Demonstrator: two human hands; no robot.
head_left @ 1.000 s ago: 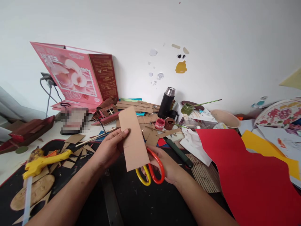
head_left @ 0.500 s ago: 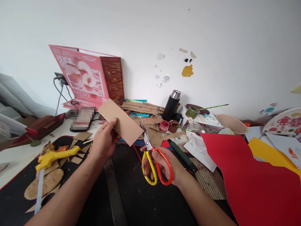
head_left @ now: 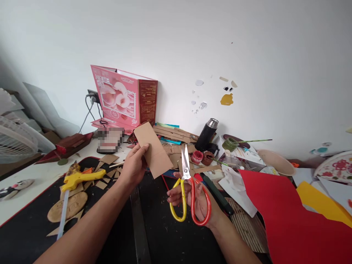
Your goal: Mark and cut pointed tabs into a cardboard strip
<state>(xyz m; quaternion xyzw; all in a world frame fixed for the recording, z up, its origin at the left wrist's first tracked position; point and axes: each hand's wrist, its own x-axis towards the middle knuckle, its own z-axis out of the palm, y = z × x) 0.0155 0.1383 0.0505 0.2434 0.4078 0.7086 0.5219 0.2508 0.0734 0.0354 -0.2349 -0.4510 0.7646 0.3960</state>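
Note:
My left hand [head_left: 135, 164] pinches a rectangular piece of brown cardboard [head_left: 154, 151] by its left edge, thumb on top, holding it tilted above the black mat [head_left: 162, 238]. To its right, my right hand [head_left: 196, 198] holds scissors [head_left: 186, 176] with one yellow and one red handle, fingers through the loops. The blades point up and away from me, slightly parted. They stand apart from the cardboard, just right of its lower corner. A steel ruler [head_left: 139, 223] lies on the mat between my forearms.
At left lie a yellow glue gun [head_left: 79, 179], cardboard scraps and a phone [head_left: 110, 140]. A pink box [head_left: 118, 97] leans on the wall. Behind the scissors are a black thermos [head_left: 206, 135] and paint jars [head_left: 197, 157]. Red paper [head_left: 297, 220] covers the right side beside a green cutter [head_left: 218, 194].
The scissors have come away from the cardboard's edge and now point more upright. The cardboard has turned steeper. The camera view has shifted left, so the surroundings appear further right.

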